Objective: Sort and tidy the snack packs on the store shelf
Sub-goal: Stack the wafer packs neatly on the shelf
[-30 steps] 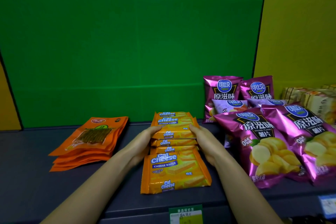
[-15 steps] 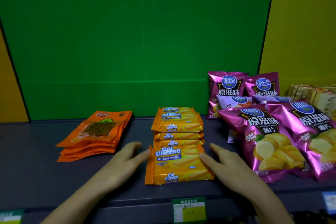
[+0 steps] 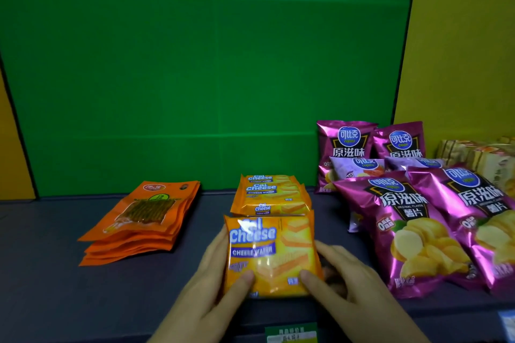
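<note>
A front Cal Cheese wafer pack [image 3: 271, 255] is tilted up off the dark shelf [image 3: 55, 273], its face toward me. My left hand [image 3: 214, 284] grips its left side with the thumb on the lower front. My right hand [image 3: 342, 284] grips its right side the same way. Behind it lies a stack of several more Cal Cheese packs [image 3: 271, 198]. A flat pile of orange pouches [image 3: 142, 220] lies to the left. Magenta potato chip bags [image 3: 404, 231] lean in rows to the right.
A green back panel [image 3: 195, 78] closes the shelf behind, with yellow panels at both sides. Boxed snacks [image 3: 485, 159] stand at the far right. A green price tag [image 3: 291, 334] hangs on the shelf's front edge below my hands.
Both hands came back from the rear stack to the front wafer pack, closed on its sides and tipped it up from lying flat.
</note>
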Tool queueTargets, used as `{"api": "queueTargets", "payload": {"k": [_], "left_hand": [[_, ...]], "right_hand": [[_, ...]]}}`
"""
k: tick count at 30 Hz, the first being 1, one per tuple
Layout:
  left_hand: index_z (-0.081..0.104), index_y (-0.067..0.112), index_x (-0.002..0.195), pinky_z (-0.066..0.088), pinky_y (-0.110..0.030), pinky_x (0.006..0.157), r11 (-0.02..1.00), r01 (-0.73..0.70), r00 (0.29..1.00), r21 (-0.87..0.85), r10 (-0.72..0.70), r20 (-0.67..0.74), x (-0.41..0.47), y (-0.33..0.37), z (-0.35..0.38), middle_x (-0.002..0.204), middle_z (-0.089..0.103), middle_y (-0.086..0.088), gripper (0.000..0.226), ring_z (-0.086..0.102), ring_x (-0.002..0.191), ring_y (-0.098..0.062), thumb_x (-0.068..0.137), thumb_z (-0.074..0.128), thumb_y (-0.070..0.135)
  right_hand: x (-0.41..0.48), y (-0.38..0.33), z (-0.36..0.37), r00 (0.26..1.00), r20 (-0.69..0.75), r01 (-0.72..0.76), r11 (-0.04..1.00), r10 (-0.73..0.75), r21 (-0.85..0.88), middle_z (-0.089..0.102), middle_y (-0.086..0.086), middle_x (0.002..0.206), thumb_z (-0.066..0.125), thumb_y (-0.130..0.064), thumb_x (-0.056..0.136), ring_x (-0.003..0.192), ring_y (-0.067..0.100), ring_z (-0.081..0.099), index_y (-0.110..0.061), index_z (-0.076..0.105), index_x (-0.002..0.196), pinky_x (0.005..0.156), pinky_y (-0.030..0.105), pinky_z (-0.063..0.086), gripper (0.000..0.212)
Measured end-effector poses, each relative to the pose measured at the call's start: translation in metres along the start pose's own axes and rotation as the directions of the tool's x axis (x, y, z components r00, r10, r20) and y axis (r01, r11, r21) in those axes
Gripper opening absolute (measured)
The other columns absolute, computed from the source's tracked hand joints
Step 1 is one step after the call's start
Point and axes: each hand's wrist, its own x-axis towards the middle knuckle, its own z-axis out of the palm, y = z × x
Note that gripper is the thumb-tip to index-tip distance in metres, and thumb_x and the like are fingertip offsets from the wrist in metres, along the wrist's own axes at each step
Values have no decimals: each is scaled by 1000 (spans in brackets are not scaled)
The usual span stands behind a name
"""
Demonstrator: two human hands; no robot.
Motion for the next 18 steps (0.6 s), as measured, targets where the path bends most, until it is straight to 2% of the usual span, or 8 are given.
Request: {"api": "queueTargets", "payload": {"k": [2, 4, 7, 10, 11, 14, 16, 18], "left_hand": [[35, 49, 133, 24, 7, 96, 996, -76, 992, -46, 71, -103, 15, 14, -8, 136, 35, 45, 66, 29, 124, 27, 70, 49, 66], [46, 48, 121, 27, -6, 106, 989, -109, 983, -96, 92, -162, 45, 26, -22, 128, 50, 38, 39, 39, 123, 19, 83, 52, 47], [61, 28, 117, 33, -32, 111, 983, -82, 981, -162, 50, -190, 99, 35, -37, 127, 60, 8, 41, 52, 122, -8, 78, 50, 31], [62, 3, 100, 41, -30, 85, 991, -57, 962, -122, 22, -270, 145, 34, -39, 105, 63, -15, 31, 53, 95, -14, 77, 46, 15], [60, 4, 100, 42, -30, 78, 985, -36, 958, -171, -15, -287, 158, 33, -36, 99, 61, -14, 24, 51, 90, -15, 81, 46, 7], [50, 7, 111, 42, -22, 67, 952, 83, 927, -293, -181, -327, 191, 21, -28, 101, 55, -8, 25, 51, 90, -18, 87, 48, -1], [50, 8, 93, 41, -22, 64, 930, 170, 915, -326, -272, -299, 208, 4, -24, 92, 55, -8, 11, 52, 80, -17, 87, 50, -1], [55, 8, 83, 42, -26, 62, 911, 244, 910, -332, -334, -246, 222, -12, -21, 86, 58, -9, 11, 52, 67, -14, 86, 51, -1]], "right_hand": [[10, -16, -5, 992, -97, 91, 992, -83, 83, 58, -8, 99, 48, -87, 50, 83, 15, 62, -58, 51, 96, 81, 32, 51, 54], [32, -36, -15, 973, -193, 160, 974, -127, 163, 62, -2, 103, 60, -53, 75, 91, 18, 61, -47, 56, 96, 85, 31, 48, 23], [83, -48, -26, 942, -308, 191, 968, -134, 162, 59, 13, 111, 55, -25, 89, 103, 25, 57, -24, 61, 114, 95, 40, 44, 26], [135, -47, -27, 930, -360, 132, 979, -68, 154, 62, 20, 110, 52, -18, 89, 104, 33, 57, -7, 62, 111, 95, 44, 42, 27], [148, -44, -26, 929, -368, 102, 981, -35, 165, 64, 19, 112, 52, -18, 89, 105, 33, 57, -6, 62, 112, 95, 43, 43, 28], [181, -33, -22, 917, -389, -26, 985, 91, 169, 63, 12, 120, 54, -23, 88, 113, 29, 55, -9, 56, 121, 97, 38, 41, 36], [195, -21, -19, 918, -358, -123, 980, 172, 155, 61, 12, 124, 56, -26, 87, 117, 30, 53, -8, 55, 121, 100, 38, 40, 38], [204, -11, -15, 929, -282, -206, 969, 238, 136, 60, 13, 126, 55, -26, 87, 119, 30, 52, -7, 56, 120, 101, 38, 39, 38]]}}
